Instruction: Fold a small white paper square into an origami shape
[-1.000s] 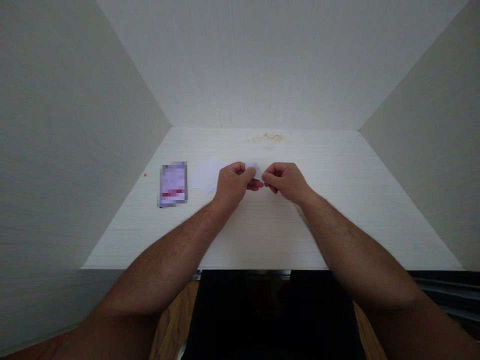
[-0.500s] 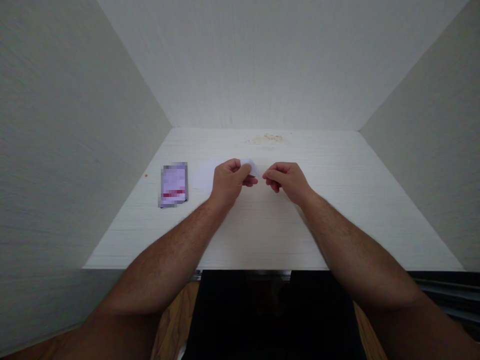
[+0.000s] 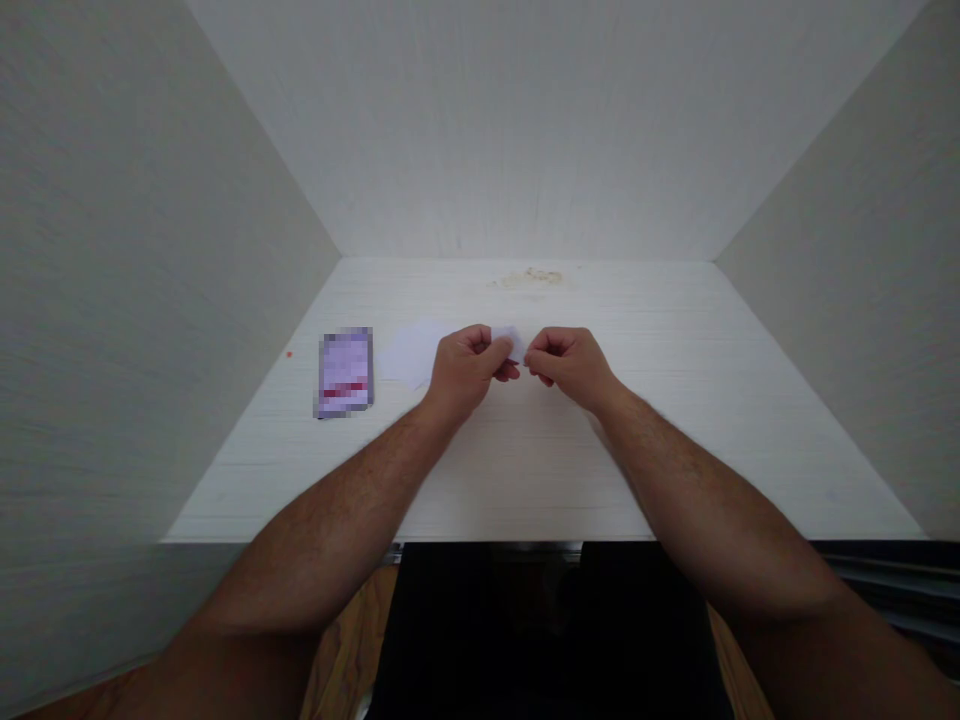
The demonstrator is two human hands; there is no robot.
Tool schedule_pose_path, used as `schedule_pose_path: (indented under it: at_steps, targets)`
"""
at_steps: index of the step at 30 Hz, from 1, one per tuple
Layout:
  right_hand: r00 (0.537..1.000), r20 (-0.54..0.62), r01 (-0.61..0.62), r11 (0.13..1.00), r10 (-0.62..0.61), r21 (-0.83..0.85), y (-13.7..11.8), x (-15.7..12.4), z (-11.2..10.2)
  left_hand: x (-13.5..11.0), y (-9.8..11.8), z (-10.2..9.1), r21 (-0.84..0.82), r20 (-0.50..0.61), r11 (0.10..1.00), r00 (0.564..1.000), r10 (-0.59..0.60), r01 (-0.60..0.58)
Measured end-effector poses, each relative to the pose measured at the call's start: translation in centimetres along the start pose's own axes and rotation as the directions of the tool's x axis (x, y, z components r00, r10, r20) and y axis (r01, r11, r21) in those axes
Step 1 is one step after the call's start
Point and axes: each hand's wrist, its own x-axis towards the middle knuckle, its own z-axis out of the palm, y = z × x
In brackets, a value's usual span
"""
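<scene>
Between the thumb and fingers of my left hand [image 3: 471,368] is a small folded-looking piece of white paper [image 3: 510,342], held above the table. My right hand [image 3: 568,362] is closed in a pinch right at the paper's right corner. Whether its fingertips grip that corner or something tiny is too small to make out. Beneath and to the left of my left hand, more white paper [image 3: 409,352] lies flat on the table, partly covered by the hand.
A blurred-out purple and white rectangular item [image 3: 345,370] with a red band lies on the left of the white table [image 3: 750,430]. Near it is a small red dot [image 3: 289,354]. A worn patch [image 3: 532,278] marks the back. Walls enclose three sides.
My left hand has shifted slightly right and down with the paper. The gap to my right hand has closed, and its pinched fingertips now meet the paper's corner.
</scene>
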Motion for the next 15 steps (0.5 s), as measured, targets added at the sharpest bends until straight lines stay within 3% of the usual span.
schedule_pose_path:
  at_steps: [15]
  targets:
    - [1.000,-0.028,0.005,0.999,-0.004,0.048,0.25,0.07,0.15,-0.34,0.39,0.18,0.093,0.083,0.996,0.996,-0.025,0.017]
